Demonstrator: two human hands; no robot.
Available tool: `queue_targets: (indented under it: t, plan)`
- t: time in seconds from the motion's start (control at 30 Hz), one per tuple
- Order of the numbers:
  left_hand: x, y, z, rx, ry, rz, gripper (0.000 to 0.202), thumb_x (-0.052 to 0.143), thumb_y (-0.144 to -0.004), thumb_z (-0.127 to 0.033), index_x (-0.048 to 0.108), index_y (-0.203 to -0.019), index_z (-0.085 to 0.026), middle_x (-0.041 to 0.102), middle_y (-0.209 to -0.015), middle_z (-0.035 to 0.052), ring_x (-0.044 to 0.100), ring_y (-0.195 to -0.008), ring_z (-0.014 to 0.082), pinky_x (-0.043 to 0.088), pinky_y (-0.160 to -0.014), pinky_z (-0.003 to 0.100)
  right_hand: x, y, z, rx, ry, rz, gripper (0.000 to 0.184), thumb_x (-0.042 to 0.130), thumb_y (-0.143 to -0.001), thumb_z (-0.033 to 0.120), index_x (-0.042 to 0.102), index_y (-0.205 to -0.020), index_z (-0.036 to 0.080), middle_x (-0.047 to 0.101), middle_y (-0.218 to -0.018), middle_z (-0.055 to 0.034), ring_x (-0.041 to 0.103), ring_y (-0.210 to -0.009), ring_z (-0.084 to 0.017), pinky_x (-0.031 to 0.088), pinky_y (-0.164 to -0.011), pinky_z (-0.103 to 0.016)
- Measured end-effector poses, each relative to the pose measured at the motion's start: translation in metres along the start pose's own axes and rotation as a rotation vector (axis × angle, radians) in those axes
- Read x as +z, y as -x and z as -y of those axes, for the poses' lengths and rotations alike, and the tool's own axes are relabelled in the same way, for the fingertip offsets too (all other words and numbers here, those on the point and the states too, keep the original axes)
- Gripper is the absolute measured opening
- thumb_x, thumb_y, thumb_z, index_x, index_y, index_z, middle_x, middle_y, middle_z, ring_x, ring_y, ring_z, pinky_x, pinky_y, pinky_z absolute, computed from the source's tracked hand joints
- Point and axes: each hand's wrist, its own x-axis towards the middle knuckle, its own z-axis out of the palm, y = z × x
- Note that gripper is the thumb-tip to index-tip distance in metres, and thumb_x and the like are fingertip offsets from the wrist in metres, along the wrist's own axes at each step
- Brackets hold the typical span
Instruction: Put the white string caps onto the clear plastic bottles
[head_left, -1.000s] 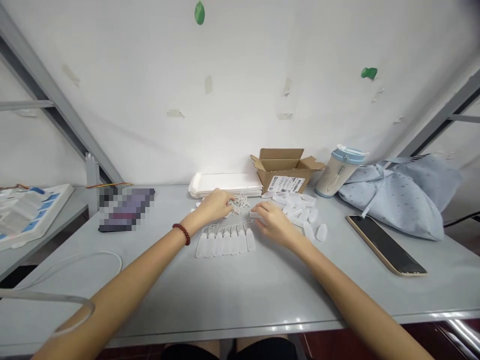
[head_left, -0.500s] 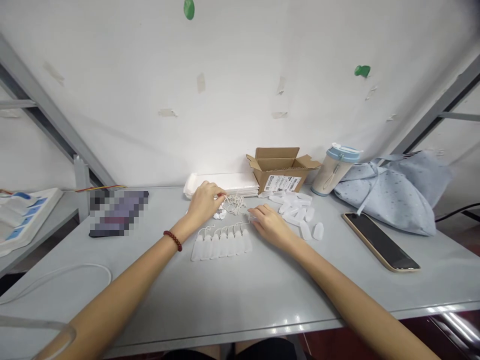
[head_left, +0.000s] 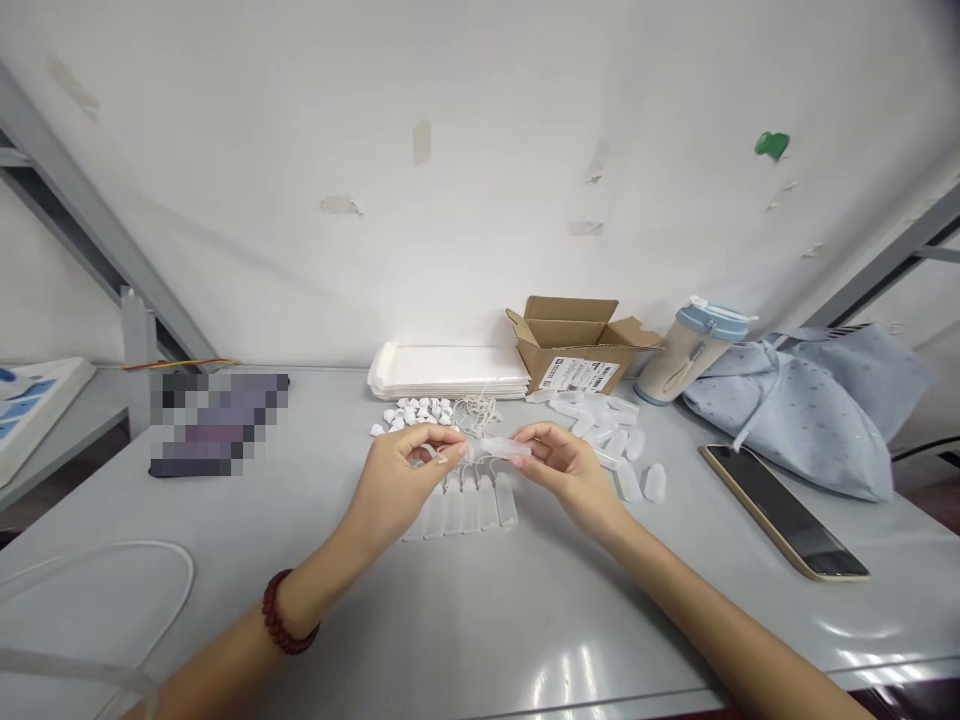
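The left forearm (head_left: 225, 655) is slim and bare, narrowing toward the wrist, where a dark red-brown bracelet (head_left: 276, 622) sits. It is made of small round beads strung close together in a band, and it fits snugly around the wrist. The left hand (head_left: 394, 485) is bare, with slender fingers. On the right, the forearm (head_left: 712, 610) is likewise slim and bare, the wrist plain, and the right hand (head_left: 574, 475) bare and slender-fingered too.

Translucent piece (head_left: 499, 447), nearly horizontal
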Motion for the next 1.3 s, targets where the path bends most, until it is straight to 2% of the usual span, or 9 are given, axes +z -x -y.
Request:
queue_targets:
  t: [0.13,0.23,0.37,0.5,0.7,0.97,1.1,1.2,1.3]
  plan:
    - [0.004,0.002,0.001,-0.025,0.052,0.007,0.018,0.067,-0.073,-0.038,0.071,-0.077,-0.020,0.071,-0.080,0.0025,0.062,-0.069,0.0181,0.050,-0.061,0.027,0.001,0.001,-0.002,0.031,-0.073,0.077,0.023,0.074,-0.073,0.032,0.058,-0.087,0.021,0.064,-0.085,-0.0015,0.061,-0.080,-0.015,0.047,-0.071,-0.029]
    - [0.007,0.004,0.003,-0.065,0.112,0.062,0.019,0.067,-0.073,-0.038,0.070,-0.076,-0.020,0.068,-0.075,0.0014,0.061,-0.069,0.0171,0.050,-0.061,0.026,0.002,0.002,-0.003,0.037,-0.084,0.113,0.021,0.074,-0.074,0.029,0.059,-0.087,0.021,0.065,-0.085,-0.0013,0.061,-0.079,-0.014,0.045,-0.070,-0.027]
    - [0.011,0.005,0.004,-0.146,0.254,0.129,0.021,0.070,-0.072,-0.037,0.068,-0.082,-0.019,0.064,-0.070,-0.0003,0.060,-0.067,0.0150,0.050,-0.066,0.027,0.005,0.004,-0.002,0.066,-0.081,0.108,0.023,0.074,-0.073,0.031,0.059,-0.087,0.021,0.066,-0.084,-0.0008,0.062,-0.078,-0.015,0.045,-0.069,-0.028]
    - [0.015,0.006,0.008,-0.219,0.371,0.155,0.027,0.073,-0.070,-0.037,0.068,-0.088,-0.017,0.064,-0.067,0.0001,0.061,-0.071,0.0164,0.049,-0.072,0.030,0.007,0.005,0.001,0.108,-0.123,0.091,0.026,0.075,-0.072,0.033,0.058,-0.087,0.020,0.069,-0.083,-0.0013,0.065,-0.083,-0.017,0.045,-0.077,-0.030]
    - [0.017,0.006,0.011,-0.244,0.474,0.163,0.031,0.076,-0.067,-0.037,0.072,-0.092,-0.019,0.067,-0.072,0.0021,0.063,-0.076,0.0184,0.051,-0.076,0.033,0.009,0.007,0.002,0.121,-0.136,0.107,0.027,0.075,-0.072,0.032,0.058,-0.089,0.021,0.071,-0.087,-0.0018,0.067,-0.084,-0.017,0.047,-0.077,-0.031]
    - [0.018,0.010,0.006,-0.046,0.293,0.166,0.022,0.071,-0.072,-0.037,0.073,-0.087,-0.021,0.069,-0.084,0.0029,0.063,-0.079,0.0189,0.052,-0.073,0.031,0.010,0.009,-0.002,0.143,-0.200,0.110,0.026,0.077,-0.070,0.032,0.062,-0.088,0.020,0.071,-0.084,-0.0020,0.069,-0.084,-0.019,0.050,-0.080,-0.033]
    - [0.020,0.011,0.005,0.021,0.194,0.158,0.020,0.069,-0.074,-0.038,0.073,-0.082,-0.020,0.069,-0.082,0.0041,0.061,-0.078,0.0186,0.051,-0.069,0.028,0.012,0.009,0.000,0.159,-0.215,0.144,0.026,0.074,-0.074,0.036,0.065,-0.088,0.017,0.070,-0.079,-0.0035,0.068,-0.073,-0.016,0.051,-0.069,-0.029]
    - [0.021,0.012,0.005,0.026,0.171,0.157,0.021,0.067,-0.074,-0.040,0.073,-0.076,-0.020,0.068,-0.076,0.0040,0.061,-0.075,0.0184,0.049,-0.066,0.027,0.014,0.013,0.002,0.156,-0.103,0.198,0.028,0.070,-0.076,0.038,0.064,-0.092,0.016,0.070,-0.076,-0.0036,0.066,-0.066,-0.015,0.048,-0.061,-0.027]
    - [0.023,0.013,0.005,-0.036,0.185,0.190,0.023,0.067,-0.073,-0.042,0.071,-0.074,-0.019,0.069,-0.077,0.0040,0.062,-0.073,0.0186,0.049,-0.064,0.027,0.017,0.018,0.002,0.065,0.120,0.156,0.029,0.071,-0.075,0.036,0.059,-0.095,0.019,0.071,-0.074,-0.0017,0.064,-0.063,-0.015,0.048,-0.063,-0.029]
